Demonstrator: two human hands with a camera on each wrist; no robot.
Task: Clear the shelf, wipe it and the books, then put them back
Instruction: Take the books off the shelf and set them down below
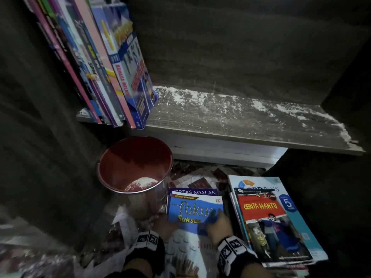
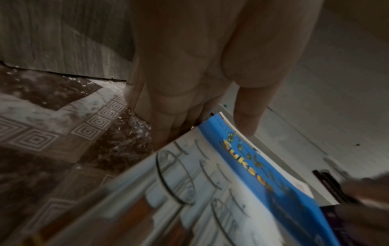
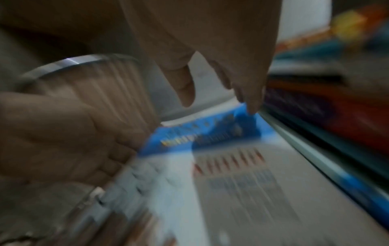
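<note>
Down on the floor below the shelf [image 1: 241,125], both hands work the top book [image 1: 192,211], the blue "Fokus Sukses" one on the left of two stacks. Left hand [image 1: 163,224] holds its left edge, fingers [image 2: 168,126] tucked under the cover and thumb out over it. Right hand [image 1: 217,223] presses on the cover's right side, fingertips [image 3: 251,106] at the edge; whether there's a cloth under it, can't tell, blur's too heavy. Judged step: mid-clearing or book wiping, since the shelf's only partly emptied and not yet wiped, with white powder [image 1: 200,97] scattered along the back and right end. Leaning row [image 1: 108,67] of books sits at the shelf's left end, roughly ten spines, exact count unclear. Floor stacks: two. Left one shows at least two books, the blue one over a "Kertas Soalan" book [image 1: 193,191]. Right stack [image 1: 277,221] has "Cerita Hantu" on top, a teal one under it, more below, count hidden. One bin [image 1: 134,163], red inside, shiny outside, some white powder at its bottom, just beside the left stack. Next move likely calls for finishing this book, then pulling the leaning row off without tipping it, before any wiping of the board.
</note>
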